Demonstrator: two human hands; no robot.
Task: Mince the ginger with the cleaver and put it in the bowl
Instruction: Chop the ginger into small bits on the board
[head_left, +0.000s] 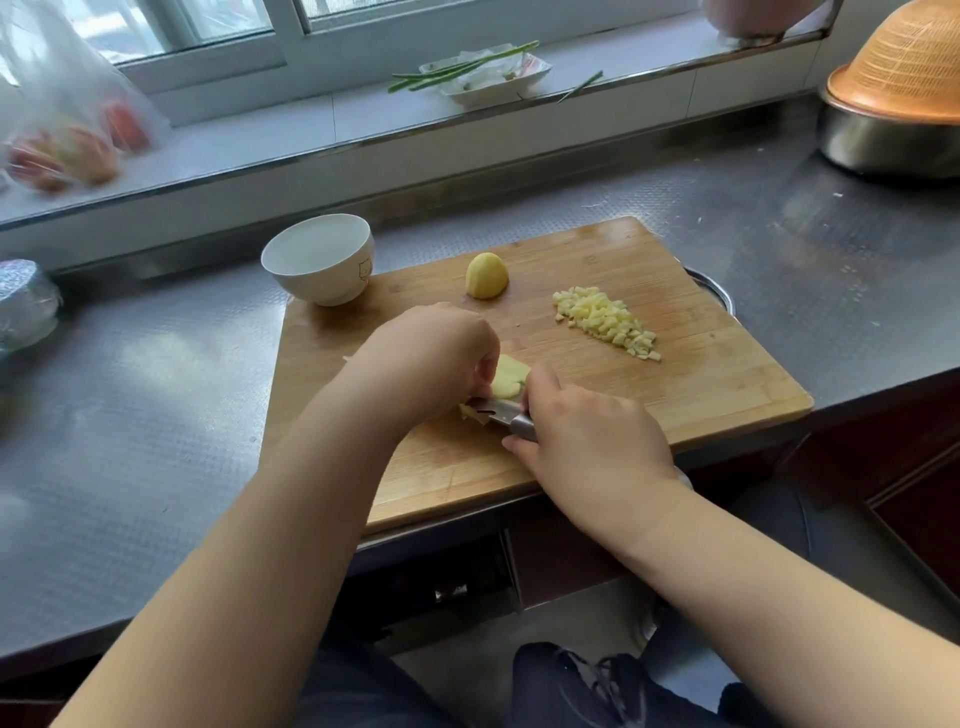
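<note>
Under the left hand (431, 358), ginger (509, 376) and cleaver (498, 410) lie mostly hidden.

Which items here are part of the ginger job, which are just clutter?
In use: cleaver, ginger slices, ginger chunk, minced pile, white bowl, cutting board.
Clutter: scallions, orange colander, steel basin, bagged fruit.

Likely a home kitchen: steel counter (156, 395), wooden chopping board (675, 374), scallions (457, 67) on windowsill.
</note>
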